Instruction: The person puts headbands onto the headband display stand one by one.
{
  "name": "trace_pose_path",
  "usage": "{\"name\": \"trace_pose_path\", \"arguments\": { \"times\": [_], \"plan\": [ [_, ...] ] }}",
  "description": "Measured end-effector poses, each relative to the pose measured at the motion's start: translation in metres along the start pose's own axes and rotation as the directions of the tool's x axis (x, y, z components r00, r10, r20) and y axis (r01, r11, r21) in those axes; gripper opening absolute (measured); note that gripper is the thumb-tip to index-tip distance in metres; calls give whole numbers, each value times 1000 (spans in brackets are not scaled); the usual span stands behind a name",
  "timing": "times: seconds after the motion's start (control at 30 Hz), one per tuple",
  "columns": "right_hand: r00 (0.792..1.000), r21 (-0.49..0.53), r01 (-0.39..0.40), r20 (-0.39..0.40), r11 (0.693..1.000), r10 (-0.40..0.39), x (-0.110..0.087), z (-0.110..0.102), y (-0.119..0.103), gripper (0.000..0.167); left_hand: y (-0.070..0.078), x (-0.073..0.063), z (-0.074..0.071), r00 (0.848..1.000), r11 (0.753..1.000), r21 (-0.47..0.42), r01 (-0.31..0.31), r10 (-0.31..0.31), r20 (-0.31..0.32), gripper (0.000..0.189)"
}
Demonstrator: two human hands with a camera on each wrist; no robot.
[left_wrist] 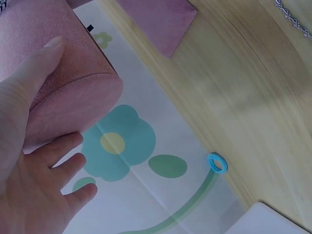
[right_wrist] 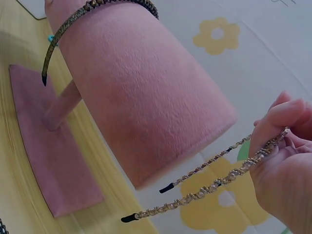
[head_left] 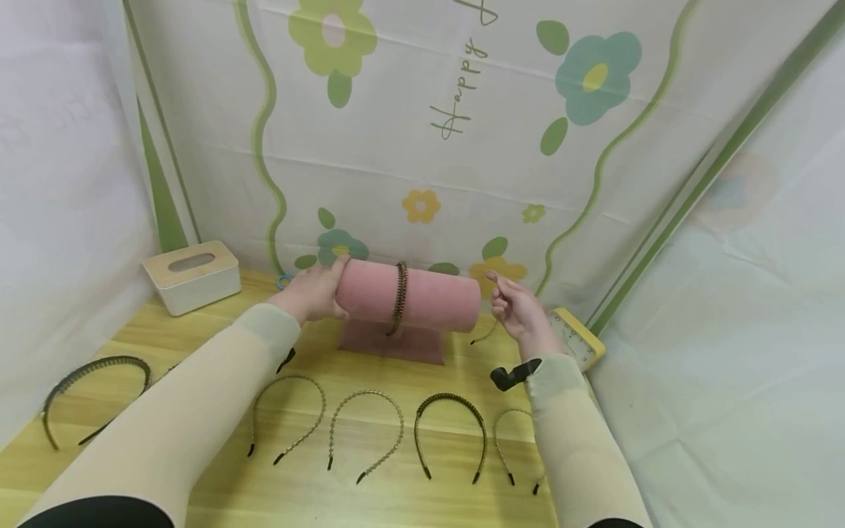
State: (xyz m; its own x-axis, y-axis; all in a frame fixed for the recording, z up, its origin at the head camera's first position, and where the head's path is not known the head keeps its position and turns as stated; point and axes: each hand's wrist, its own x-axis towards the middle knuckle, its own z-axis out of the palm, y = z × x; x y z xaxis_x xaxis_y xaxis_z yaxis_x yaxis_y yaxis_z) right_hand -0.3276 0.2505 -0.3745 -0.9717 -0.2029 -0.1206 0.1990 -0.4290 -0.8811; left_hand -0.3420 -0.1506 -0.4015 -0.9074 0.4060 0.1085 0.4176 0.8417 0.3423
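You're probably at the loading step: readying a beaded headband (right_wrist: 202, 192) for the free right end of the pink velvet roll (head_left: 436, 298) on its display stand, where a dark spiky headband (head_left: 400, 293) is already sitting around the middle, tips hanging down at the front.

Left hand (head_left: 313, 293): you're gripping the roll's left end, thumb lying along the velvet; looks like you're bracing it. Right hand (head_left: 521, 312): you're pinching the beaded headband near its bend, fingers curled. It's hanging off that hand, both black tips pointing at the roll, just beside its right end and apart from it. Roll itself is in your left palm, well clear of your right fingers.

Next move likely calls for spreading the two legs, getting one each side of the roll and sliding in from the right end without knocking the dark one; keeping the left grip firm should help, since the roll could tip.

The stand's base (head_left: 412, 346) is resting toward the desk's (head_left: 317, 502) back edge. Other headbands (head_left: 402, 425) are lying in a row along the near side. Tissue box (head_left: 205, 277) is sitting by the back left corner, yellow-framed timer (head_left: 581, 341) by the right edge, toward the back.
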Motion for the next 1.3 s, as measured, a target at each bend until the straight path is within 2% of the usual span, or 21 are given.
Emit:
{"name": "trace_pose_path", "arguments": {
  "times": [0.3, 0.77, 0.97, 1.07, 1.17, 1.23, 1.3],
  "plan": [
    [1000, -42, -2, -10, 999, 1, 6, 16, 2, 52, 2, -1, -1, 1000, 1000, -7, 1, -1, 4, 116],
    [999, -30, 8, -53, 1000, -9, 15, 29, 6, 50, 2, -2, -2, 1000, 1000, -5, 1, -1, 2, 116],
    [998, -74, 14, -55, 997, -18, 17, 37, 10, 49, 1, 0, 0, 1000, 1000, 0, 7, -7, -2, 117],
    [998, -114, 18, -64, 993, -26, 17, 41, 11, 46, 2, 0, 0, 1000, 1000, -5, 8, -8, 1, 117],
    [994, -205, 34, -92, 978, -54, 17, 43, 12, 43, 2, 0, 0, 1000, 1000, -9, 8, -8, 5, 117],
    [990, -297, 35, -122, 954, -74, 17, 45, 11, 43, 2, 0, 0, 1000, 1000, -9, 9, -9, 5, 117],
    [983, -421, 27, -154, 907, -101, 17, 48, 9, 44, 1, 0, 0, 1000, 1000, -3, 9, -9, 4, 117]
  ]
}}
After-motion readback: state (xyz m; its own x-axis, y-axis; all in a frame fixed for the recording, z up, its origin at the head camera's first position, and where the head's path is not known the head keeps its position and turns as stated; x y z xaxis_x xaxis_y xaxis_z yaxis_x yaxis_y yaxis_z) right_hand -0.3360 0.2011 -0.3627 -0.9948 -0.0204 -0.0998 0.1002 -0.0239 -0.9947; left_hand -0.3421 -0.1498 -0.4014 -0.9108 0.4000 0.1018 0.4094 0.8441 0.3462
